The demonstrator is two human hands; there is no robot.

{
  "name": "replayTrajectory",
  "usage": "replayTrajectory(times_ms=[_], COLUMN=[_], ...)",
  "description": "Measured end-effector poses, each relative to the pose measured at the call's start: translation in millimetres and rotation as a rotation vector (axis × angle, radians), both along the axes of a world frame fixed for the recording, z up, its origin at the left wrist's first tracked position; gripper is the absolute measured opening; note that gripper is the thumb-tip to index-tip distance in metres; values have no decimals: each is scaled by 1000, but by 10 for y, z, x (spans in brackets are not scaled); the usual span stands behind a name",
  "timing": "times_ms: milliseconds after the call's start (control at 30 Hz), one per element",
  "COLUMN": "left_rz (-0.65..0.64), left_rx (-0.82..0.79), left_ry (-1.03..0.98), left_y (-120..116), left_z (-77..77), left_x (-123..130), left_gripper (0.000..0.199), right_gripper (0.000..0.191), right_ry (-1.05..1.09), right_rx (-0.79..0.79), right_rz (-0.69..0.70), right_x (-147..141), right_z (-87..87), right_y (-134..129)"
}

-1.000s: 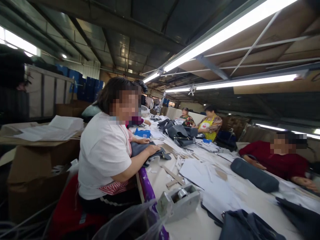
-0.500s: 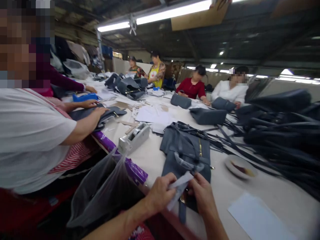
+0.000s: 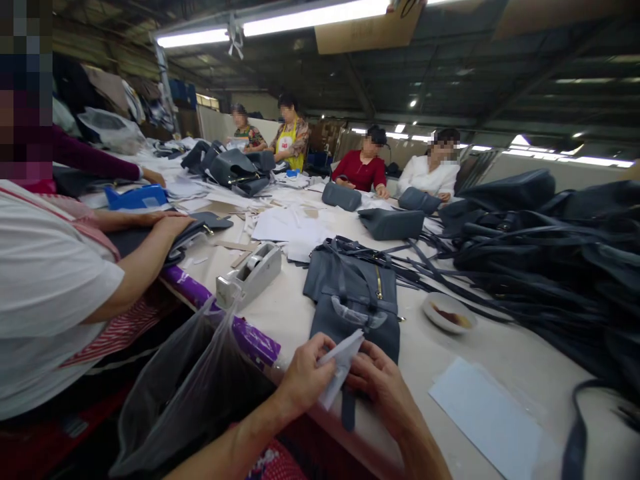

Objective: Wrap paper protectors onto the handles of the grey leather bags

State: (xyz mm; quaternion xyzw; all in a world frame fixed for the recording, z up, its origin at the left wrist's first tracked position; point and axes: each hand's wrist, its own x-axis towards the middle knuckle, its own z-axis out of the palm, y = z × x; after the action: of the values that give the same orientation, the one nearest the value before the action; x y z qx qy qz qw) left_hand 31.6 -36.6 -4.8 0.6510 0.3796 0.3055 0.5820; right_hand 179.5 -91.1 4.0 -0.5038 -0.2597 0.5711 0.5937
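A dark blue-grey bag [image 3: 357,273] with a gold zipper lies flat on the table in front of me. Clear wrap covers its carry handle [image 3: 360,315]. Over the bag's near end, a folded piece of thin white paper [image 3: 341,365] is pinched between the thumb and fingers of my left hand [image 3: 306,373]. My right hand [image 3: 383,380] has its fingers curled against the paper's other side, closed on it. Below the hands a dark strap [image 3: 349,410] hangs toward the table edge. My hands hide the bag's near end and part of the paper.
A tape dispenser [image 3: 249,275] stands left of the bag. To the right are a small dish [image 3: 450,313] and white sheets [image 3: 485,413]. Dark bags [image 3: 540,260] pile up at far right. A plastic bag [image 3: 185,380] hangs at the edge. Co-workers sit and stand around.
The view has swung right, so everything sits further left. The paper, stretched as a strip between my hands before, now stands folded up. A gold fitting near my right hand is now hidden.
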Motion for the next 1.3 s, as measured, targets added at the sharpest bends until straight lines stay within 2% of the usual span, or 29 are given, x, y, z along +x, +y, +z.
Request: replayTrajectory(times_ms=[67,167,300,400,467,600,667,800,967,1100,1300], left_rz=[-5,0,-13,-5,-52,-276,-294,-259,-313,-343,-236], left_rx=[-56,-8,90,45,-61,-470,-541,-477,-551,-551,-555], left_ry=[6,82,143,91,3,-181,-177,-96,-161,-189,-178], left_y=[29,52,34,14,28,163,254,353,321,291,267], left_z=[-29,-25,46,101,132,163,149,99,95,118,117], left_x=[10,-6,-53,-75,-94,-134,-107,78,319,421,552], left_gripper=[13,8,5,8,18,48,49,36,36,36,32], right_gripper=[49,44,39,38,38,36,36,34,32,32,43], right_ry=[-30,-96,-140,-128,-122,-116,-99,-74,-41,4,19], right_rx=[2,-17,-34,-25,-17,-5,6,9,-17,25,25], right_rz=[-25,-103,-186,-211,-223,-206,-198,-176,-159,-182,-251], right_x=[-30,-76,-127,-146,-143,-103,-78,-44,-33,-61,-108], right_z=[-5,-27,-59,-73,-70,-49,-47,-56,-45,-65,-154], right_y=[-14,19,73,82,71,16,-18,-75,-130,-149,-246])
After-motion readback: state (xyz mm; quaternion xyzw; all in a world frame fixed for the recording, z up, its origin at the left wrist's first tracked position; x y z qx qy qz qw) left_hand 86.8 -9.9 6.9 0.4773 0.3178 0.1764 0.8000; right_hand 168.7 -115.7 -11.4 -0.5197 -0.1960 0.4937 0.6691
